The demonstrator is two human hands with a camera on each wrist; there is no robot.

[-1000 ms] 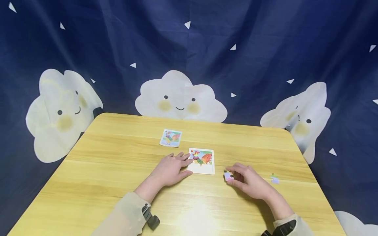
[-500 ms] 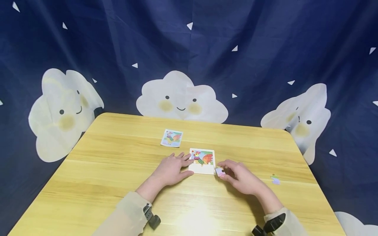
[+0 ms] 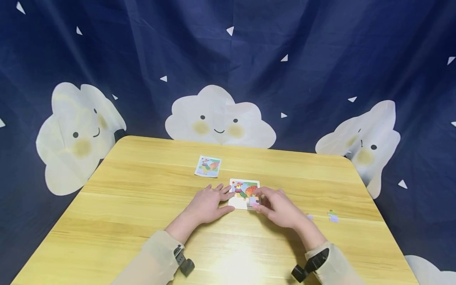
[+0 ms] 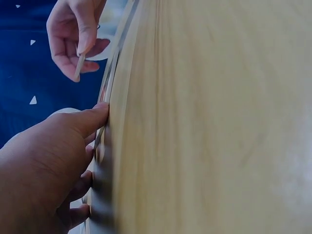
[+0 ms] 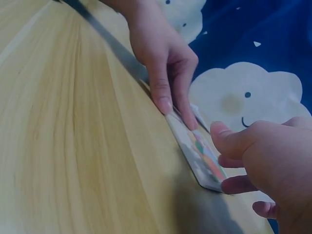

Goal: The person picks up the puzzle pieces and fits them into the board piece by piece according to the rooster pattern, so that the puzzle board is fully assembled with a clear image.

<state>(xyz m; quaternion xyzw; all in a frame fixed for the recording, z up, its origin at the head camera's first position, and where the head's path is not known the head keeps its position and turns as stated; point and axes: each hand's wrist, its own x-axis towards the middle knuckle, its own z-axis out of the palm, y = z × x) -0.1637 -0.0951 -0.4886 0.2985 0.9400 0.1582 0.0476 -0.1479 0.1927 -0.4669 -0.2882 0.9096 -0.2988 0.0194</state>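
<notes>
A white-framed puzzle board (image 3: 236, 204) with a rooster picture lies mid-table; its upper part is filled and a white strip shows along the bottom. My left hand (image 3: 206, 206) rests at the board's left edge, fingers spread and fairly straight, thumb at the lower corner. Between thumb and fingers, my right hand (image 3: 279, 208) pinches a pale purple and pink puzzle piece (image 3: 254, 200) over the board's lower right. Seen from the left wrist, that piece (image 4: 80, 67) appears edge-on in the pinch, raised above the board.
Behind the board, to the left, lies a small picture card (image 3: 208, 166) of the same rooster. Another puzzle piece (image 3: 333, 216) lies on the wooden table (image 3: 142, 178) at the right. A further piece (image 3: 310, 216) is partly hidden by the right wrist.
My right hand has moved left with the puzzle piece, from beside the board to over its lower right. A piece beside the right wrist has come into view. The left hand stays put.
</notes>
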